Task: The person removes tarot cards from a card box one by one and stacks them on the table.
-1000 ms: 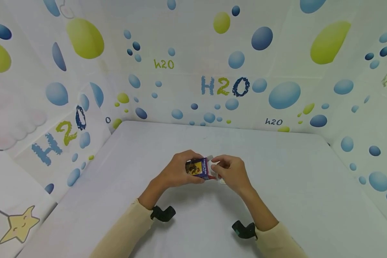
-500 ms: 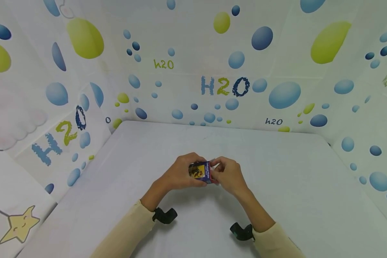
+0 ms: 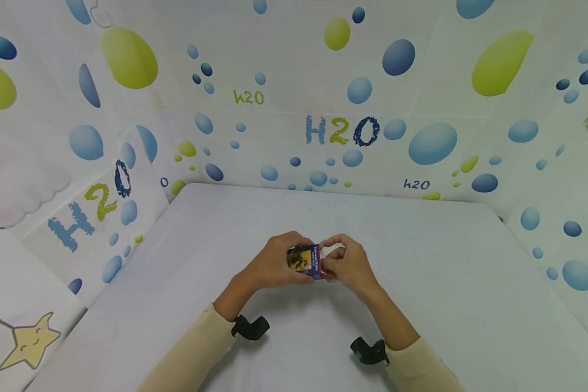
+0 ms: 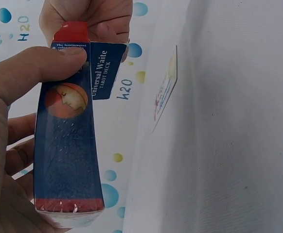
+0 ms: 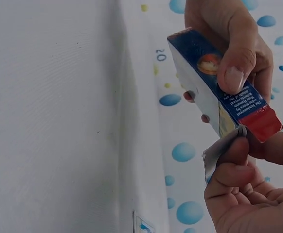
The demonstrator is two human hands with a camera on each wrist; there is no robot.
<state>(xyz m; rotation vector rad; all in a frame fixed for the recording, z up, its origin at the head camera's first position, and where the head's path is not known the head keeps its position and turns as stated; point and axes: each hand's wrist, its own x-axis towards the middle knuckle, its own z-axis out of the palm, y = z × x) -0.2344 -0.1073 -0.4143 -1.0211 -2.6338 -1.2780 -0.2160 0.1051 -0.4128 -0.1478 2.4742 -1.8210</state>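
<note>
My left hand (image 3: 276, 265) grips a blue tarot deck box (image 3: 301, 261) above the table, its thumb across the narrow side in the left wrist view. "Universal Waite Tarot Deck" is printed on the large blue flap (image 4: 105, 72), which stands folded out. A smaller red flap (image 5: 263, 123) sticks out at the same end. At that opened end is my right hand (image 3: 351, 265), its curled fingers holding the large flap, seen from its pale inner side in the right wrist view. The right forefinger arches over the end. The box's inside is mostly hidden.
A picture card (image 4: 168, 86) lies on the white table (image 3: 421, 283) close by the hands; a corner of the card (image 5: 144, 224) shows in the right wrist view. Behind stands a white wall (image 3: 284, 60) with blue and green dots.
The box has shifted slightly right and toward me since a second ago. The right hand has come closer round its opened end, and its forefinger has lifted over the last half second.
</note>
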